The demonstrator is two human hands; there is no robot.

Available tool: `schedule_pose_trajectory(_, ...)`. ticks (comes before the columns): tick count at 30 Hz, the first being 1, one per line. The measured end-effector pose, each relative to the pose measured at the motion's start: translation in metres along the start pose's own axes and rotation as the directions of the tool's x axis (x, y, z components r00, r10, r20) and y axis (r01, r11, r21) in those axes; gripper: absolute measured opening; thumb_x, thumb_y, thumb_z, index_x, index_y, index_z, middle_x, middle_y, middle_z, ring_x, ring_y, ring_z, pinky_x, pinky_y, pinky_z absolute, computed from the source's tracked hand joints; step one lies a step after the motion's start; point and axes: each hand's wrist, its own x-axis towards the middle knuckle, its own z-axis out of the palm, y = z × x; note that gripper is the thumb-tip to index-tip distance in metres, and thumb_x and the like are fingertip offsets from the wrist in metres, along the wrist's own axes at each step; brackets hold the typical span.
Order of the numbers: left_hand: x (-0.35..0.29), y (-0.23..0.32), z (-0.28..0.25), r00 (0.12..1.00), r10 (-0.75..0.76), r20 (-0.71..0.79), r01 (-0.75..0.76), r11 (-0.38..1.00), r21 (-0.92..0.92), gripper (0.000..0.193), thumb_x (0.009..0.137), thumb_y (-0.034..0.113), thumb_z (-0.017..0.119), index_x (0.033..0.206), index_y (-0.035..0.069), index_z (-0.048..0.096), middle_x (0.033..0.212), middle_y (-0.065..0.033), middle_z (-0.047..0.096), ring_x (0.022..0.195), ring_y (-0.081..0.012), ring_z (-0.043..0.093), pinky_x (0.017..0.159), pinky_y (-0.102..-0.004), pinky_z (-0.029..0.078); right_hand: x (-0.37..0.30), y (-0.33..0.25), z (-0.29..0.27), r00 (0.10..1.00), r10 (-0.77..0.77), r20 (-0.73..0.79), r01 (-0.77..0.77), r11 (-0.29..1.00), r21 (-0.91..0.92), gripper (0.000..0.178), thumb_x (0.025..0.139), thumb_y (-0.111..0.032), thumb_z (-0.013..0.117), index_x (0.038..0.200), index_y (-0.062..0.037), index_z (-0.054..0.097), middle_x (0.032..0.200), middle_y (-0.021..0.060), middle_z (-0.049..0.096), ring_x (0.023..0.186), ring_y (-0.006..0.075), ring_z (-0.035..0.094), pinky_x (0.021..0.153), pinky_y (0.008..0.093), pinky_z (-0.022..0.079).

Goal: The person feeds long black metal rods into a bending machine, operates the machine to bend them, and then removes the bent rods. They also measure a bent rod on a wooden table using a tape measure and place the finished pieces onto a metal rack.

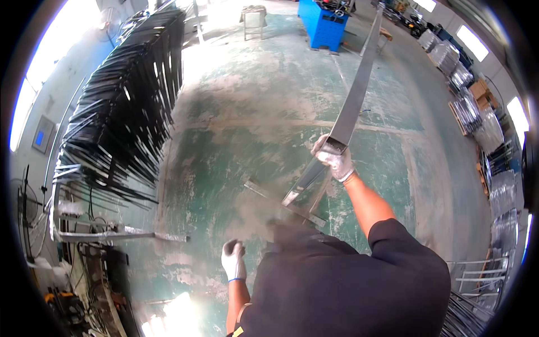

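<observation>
My right hand (337,162), in a white glove, is closed around the near end of a long grey rectangular metal tube (357,92). The tube's hollow end faces me, and its length runs away to the far right, near a small brown-topped stand (385,35). Below that hand, a metal stand (303,181) with a flat crossbar base (258,190) rises from the green floor. Down at my left side hangs my left hand (233,260), also gloved, with dark fingertips curled in. No object shows in it, and it touches nothing visible.
To the left, a rack bears a dense row of black metal bars (120,95); a wrapped metal arm (151,237) juts out below. A blue workbench (323,25) and a small stool (254,19) stand far ahead. Wrapped bundles (466,109) line the right wall.
</observation>
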Motion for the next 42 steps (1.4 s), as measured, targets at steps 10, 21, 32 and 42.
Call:
schedule_pose_trajectory(10,-0.001,0.101,0.195,0.763,0.319,0.562,-0.556,0.766,0.321,0.046,0.092,0.008,0.074,0.135,-0.001,0.06,0.128,-0.0152,0.07,0.114,-0.0239,0.068,0.102,-0.0369,0.053,0.0,-0.006,-0.021,0.999,-0.02,0.043,0.03,0.968,-0.25,0.028,0.082,-0.019,0.086,0.103,-0.0035,0.076,0.091,0.0043,0.076,0.085,0.0147,0.07,0.081,0.0339,0.057)
schedule_pose_trajectory(21,-0.009,0.019,0.388,0.873,0.487,0.014,-0.482,0.86,0.169,0.027,0.103,0.023,0.063,0.112,-0.002,0.06,0.104,-0.0149,0.069,0.092,-0.0216,0.066,0.08,-0.0397,0.057,0.044,-0.051,-0.114,0.725,0.139,0.675,0.22,0.882,-0.417,0.069,0.083,-0.031,0.085,0.138,-0.0026,0.055,0.129,0.0225,0.064,0.121,0.0362,0.065,0.103,0.044,0.053)
schedule_pose_trajectory(32,-0.061,0.052,0.532,0.984,-0.15,-0.098,0.133,0.978,-0.158,0.027,0.106,0.018,0.064,0.127,0.003,0.059,0.11,-0.0127,0.065,0.087,-0.0233,0.066,0.078,-0.0397,0.058,0.273,-0.008,-0.327,0.937,0.181,0.298,-0.259,0.934,0.245,0.037,0.105,-0.028,0.067,0.133,-0.0063,0.056,0.107,0.0057,0.067,0.1,0.0207,0.067,0.09,0.0356,0.057)
schedule_pose_trajectory(42,0.047,0.186,0.742,0.802,0.515,0.302,-0.454,0.855,-0.25,0.077,0.099,0.06,0.065,0.143,-0.002,0.054,0.136,-0.0176,0.063,0.117,-0.0301,0.065,0.102,-0.0467,0.053,0.522,-0.109,-0.449,0.967,0.25,-0.044,-0.149,0.698,0.7,0.054,0.104,-0.048,0.063,0.118,0.0048,0.061,0.104,0.0174,0.072,0.094,0.031,0.073,0.089,0.0435,0.06)
